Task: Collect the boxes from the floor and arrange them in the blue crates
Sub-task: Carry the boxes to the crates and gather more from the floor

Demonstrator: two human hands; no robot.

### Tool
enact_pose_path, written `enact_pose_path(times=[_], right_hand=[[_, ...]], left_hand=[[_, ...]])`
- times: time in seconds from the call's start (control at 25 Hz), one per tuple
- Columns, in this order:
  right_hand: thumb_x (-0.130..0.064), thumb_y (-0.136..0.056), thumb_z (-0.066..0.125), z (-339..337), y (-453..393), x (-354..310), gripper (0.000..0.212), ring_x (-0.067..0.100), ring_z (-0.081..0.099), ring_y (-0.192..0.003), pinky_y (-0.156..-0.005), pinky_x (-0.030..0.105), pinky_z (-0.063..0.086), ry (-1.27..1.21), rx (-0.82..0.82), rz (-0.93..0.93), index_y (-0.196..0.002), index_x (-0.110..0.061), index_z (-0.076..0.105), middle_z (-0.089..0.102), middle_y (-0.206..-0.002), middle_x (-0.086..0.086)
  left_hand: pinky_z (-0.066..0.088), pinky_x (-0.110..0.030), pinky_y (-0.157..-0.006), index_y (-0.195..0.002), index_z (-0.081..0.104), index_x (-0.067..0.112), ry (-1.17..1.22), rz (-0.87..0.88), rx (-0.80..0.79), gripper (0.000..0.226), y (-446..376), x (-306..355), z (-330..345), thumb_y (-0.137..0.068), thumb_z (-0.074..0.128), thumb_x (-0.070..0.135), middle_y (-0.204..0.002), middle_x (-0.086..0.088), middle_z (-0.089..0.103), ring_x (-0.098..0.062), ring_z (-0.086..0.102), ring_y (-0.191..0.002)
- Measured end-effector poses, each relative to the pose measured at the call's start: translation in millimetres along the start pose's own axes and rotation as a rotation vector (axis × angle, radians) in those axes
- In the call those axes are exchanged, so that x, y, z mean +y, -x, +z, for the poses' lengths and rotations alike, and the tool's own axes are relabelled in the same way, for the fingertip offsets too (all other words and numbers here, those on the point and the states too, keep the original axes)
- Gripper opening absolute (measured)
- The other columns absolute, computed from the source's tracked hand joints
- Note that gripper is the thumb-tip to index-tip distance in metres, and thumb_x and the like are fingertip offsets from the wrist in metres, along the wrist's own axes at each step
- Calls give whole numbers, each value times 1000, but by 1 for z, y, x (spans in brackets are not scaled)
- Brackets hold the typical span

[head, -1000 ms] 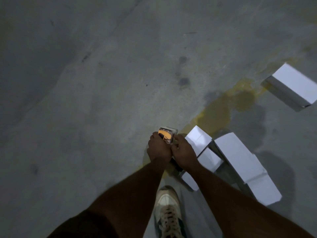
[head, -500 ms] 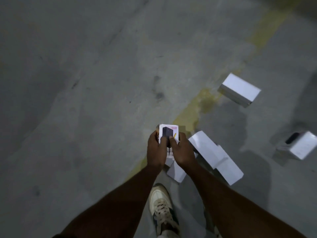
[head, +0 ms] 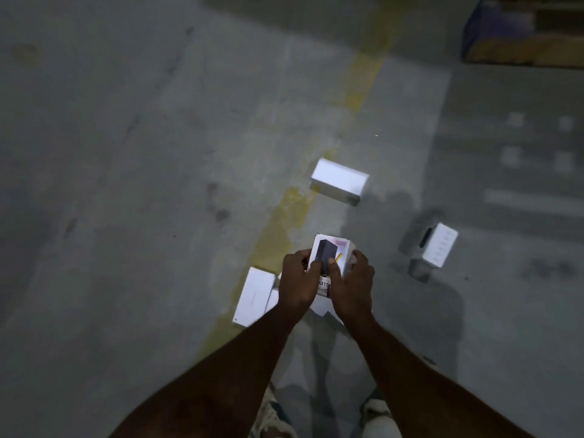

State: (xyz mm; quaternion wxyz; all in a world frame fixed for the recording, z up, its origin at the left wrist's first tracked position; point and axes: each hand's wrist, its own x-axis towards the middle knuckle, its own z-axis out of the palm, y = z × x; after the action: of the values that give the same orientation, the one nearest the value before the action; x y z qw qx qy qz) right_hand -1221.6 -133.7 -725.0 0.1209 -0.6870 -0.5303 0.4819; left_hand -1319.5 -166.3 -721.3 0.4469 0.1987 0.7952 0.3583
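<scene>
Both the left hand (head: pixel 295 284) and right hand (head: pixel 352 287) grip a small white printed cardboard box (head: pixel 331 259). Its lettering is partly covered and unreadable. Plain white rectangular boxes (head: pixel 339 181) lie on the grey concrete floor (head: pixel 126 184).

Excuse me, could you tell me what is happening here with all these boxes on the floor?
A person stands over a concrete floor and holds a printed box between the left hand and the right hand. Other white boxes lie on the floor: one ahead, one to the right, one by the left hand. No blue crate shows clearly.
</scene>
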Motion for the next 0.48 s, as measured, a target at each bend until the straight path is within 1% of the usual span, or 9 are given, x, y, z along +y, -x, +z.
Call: enact_pose_path(times=[0.08,0.12,0.16,0.2,0.24,0.32,0.4,0.44,0.48], right_hand=[[-39,-87,68,-31,-16,7,68,28,41,-126,-101,35,36,-30,81,20,-142,-10,39,46,-134,15],[-40,-83,72,-47,-25,12,72,27,41,-126,-98,33,36,-49,114,27,-140,-10,41,47,-133,13],[-42,-78,75,-61,-36,16,75,27,43,-125,-97,32,37,-73,137,44,-138,-11,43,49,-131,11],[-45,-72,77,-77,-50,23,77,26,46,-123,-99,33,40,-107,154,66,-135,-12,47,51,-128,9],[-48,-67,76,-90,-62,32,77,27,49,-120,-100,40,45,-133,162,78,-131,-13,49,51,-123,5],[-48,-65,76,-110,-84,48,73,28,52,-116,-97,47,49,-125,143,103,-125,-14,51,48,-113,-1],[-55,-65,73,-123,-106,63,72,27,58,-109,-92,48,53,-144,101,134,-121,-14,53,52,-110,-1],[-59,-68,69,-127,-117,69,69,26,62,-103,-88,47,55,-166,80,156,-118,-14,56,58,-109,2],[-61,-74,64,-128,-126,75,62,24,66,-96,-84,47,57,-170,62,174,-113,-14,59,64,-106,6]], left_hand=[[58,-36,-84,-122,64,17,-81,-12,-100,34,-1,21,31,-92,53,29,-112,-3,70,-19,68,-97],[58,-37,-87,-132,55,19,-83,-25,-178,39,0,29,48,-93,54,25,-121,-2,66,-17,66,-101],[59,-33,-84,-138,47,20,-47,-34,-277,45,2,36,63,-94,57,16,-125,-2,62,-13,66,-101],[59,-27,-78,-140,43,18,16,-39,-386,52,5,45,80,-93,60,5,-124,-2,61,-8,66,-99],[57,-21,-73,-138,41,17,38,-36,-488,57,3,49,95,-90,63,-5,-121,1,61,-2,67,-96],[58,-21,-76,-133,43,17,50,-15,-613,65,-7,53,121,-82,73,-10,-117,6,64,2,69,-97],[61,-33,-84,-131,50,10,57,-1,-595,69,-25,46,149,-72,85,1,-119,-4,68,-11,70,-106],[62,-38,-83,-132,52,9,65,-26,-547,75,-33,43,162,-67,89,12,-121,-9,68,-19,70,-107],[62,-38,-80,-133,52,9,66,-83,-479,81,-42,38,173,-64,91,23,-122,-12,68,-22,71,-106]])
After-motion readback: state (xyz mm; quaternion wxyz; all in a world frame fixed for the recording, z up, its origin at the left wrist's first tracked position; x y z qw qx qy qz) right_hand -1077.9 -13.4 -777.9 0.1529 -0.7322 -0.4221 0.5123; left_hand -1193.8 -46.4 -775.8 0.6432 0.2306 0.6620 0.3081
